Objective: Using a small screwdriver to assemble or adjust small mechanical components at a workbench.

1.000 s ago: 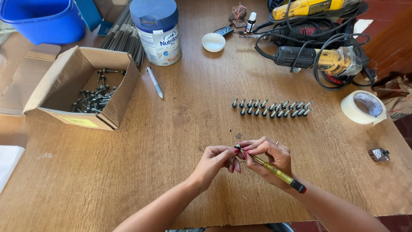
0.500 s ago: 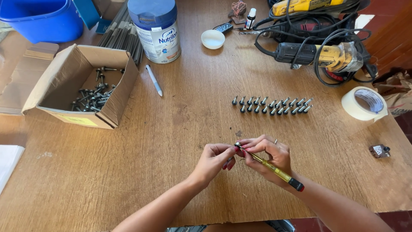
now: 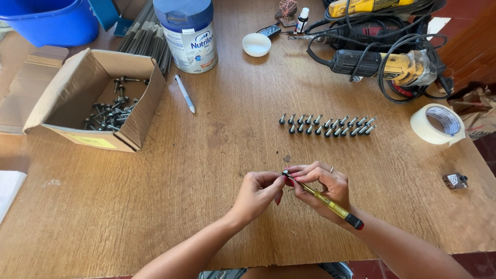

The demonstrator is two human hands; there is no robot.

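A: Starting at nine o'clock — what's along the left edge?

B: A white sheet (image 3: 9, 188) pokes in at the table (image 3: 170, 206) edge. At ten o'clock an open cardboard box (image 3: 132, 121) holds a loose heap of dark screws (image 3: 111, 113); above it, at eleven, a blue bucket (image 3: 49, 23) whose inside I cannot see. Between box and near edge the wood is bare, wide room for moving.

A: And the middle?

B: A lidded tin can (image 3: 190, 36) at twelve, a white pen (image 3: 184, 93) just below it, a small white cap (image 3: 256, 44) beside. At six o'clock the left hand (image 3: 258, 192) pinches its fingertips narrowly at the tip of a yellow screwdriver (image 3: 325, 200); what is between them is too small to tell.

A: The right side?

B: The right hand (image 3: 325, 186) is wrapped around the screwdriver's shaft, its dark end pointing to five o'clock. A row of screws (image 3: 326, 125) stands at one o'clock — well apart from the hands. Power tools with tangled cords (image 3: 385, 62) crowd two o'clock, a tape roll (image 3: 436, 124) sits near the right edge at three.
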